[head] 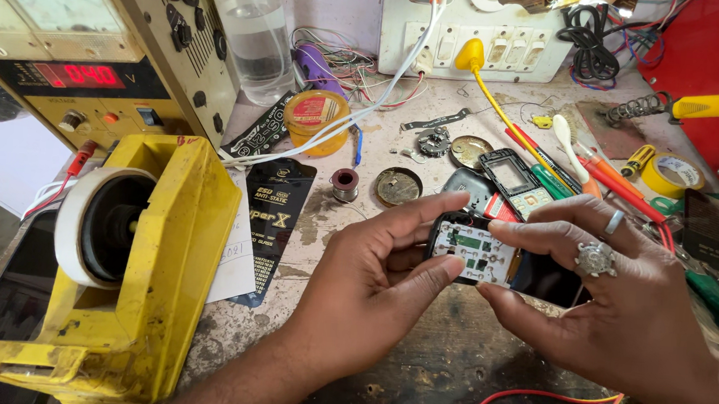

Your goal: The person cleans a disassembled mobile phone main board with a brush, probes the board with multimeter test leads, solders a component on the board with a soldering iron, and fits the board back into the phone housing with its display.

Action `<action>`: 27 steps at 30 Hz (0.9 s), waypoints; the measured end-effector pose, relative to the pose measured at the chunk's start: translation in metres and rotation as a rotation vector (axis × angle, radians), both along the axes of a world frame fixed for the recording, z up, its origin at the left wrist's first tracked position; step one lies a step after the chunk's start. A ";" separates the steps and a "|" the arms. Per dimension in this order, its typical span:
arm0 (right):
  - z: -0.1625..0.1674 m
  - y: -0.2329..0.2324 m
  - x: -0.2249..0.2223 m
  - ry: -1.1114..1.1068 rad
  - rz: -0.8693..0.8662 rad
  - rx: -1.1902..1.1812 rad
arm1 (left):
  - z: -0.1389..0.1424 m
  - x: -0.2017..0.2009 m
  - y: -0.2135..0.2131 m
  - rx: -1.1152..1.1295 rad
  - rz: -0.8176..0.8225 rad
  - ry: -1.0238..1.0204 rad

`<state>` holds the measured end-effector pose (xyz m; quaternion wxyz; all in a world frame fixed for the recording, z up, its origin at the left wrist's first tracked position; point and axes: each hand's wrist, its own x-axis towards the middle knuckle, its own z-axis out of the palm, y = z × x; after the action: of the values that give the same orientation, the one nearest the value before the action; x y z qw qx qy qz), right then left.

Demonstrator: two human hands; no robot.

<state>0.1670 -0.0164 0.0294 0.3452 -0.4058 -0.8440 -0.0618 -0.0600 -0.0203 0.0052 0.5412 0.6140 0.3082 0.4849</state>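
- The desk (415, 375) is a worn, stained top crowded with repair tools and parts.
- A beige power supply (92, 48) with a red lit readout stands at the desk's far-left corner.
- A yellow tape dispenser (160, 272) with a pale roll sits along the left edge, in front of the supply.
- A white socket board (473, 24) stands at the far edge, with a yellow plug and white cables in it.
- The left hand (362, 286) pinches the left end of the opened phone between thumb and fingers; its grip is narrow.
- The right hand (614, 304), wearing two rings, holds the phone's right end from above and below, grip closed on it.
- A black rectangular packet (278, 222) with white and gold lettering lies flat beside the dispenser.
- The opened phone (478, 252), its white-and-green board showing, is held above the desk's middle, between both hands.
- A round yellow-lidded tin (317, 115) sits near the far edge, under the white cables.
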 end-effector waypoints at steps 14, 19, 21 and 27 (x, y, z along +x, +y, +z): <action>-0.004 0.003 0.003 0.060 0.099 -0.196 | -0.006 0.001 0.004 -0.010 0.026 0.026; -0.003 0.004 0.001 -0.001 0.081 -0.137 | -0.009 0.001 0.005 -0.010 0.034 0.025; -0.003 0.004 0.000 -0.037 0.109 -0.077 | -0.010 0.003 0.006 -0.008 0.027 -0.023; -0.005 0.003 -0.002 -0.009 0.072 -0.063 | -0.009 0.009 0.001 -0.056 0.066 -0.023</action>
<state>0.1654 -0.0129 0.0241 0.3306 -0.3853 -0.8612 -0.0245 -0.0509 -0.0195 -0.0037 0.5454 0.5825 0.3356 0.5006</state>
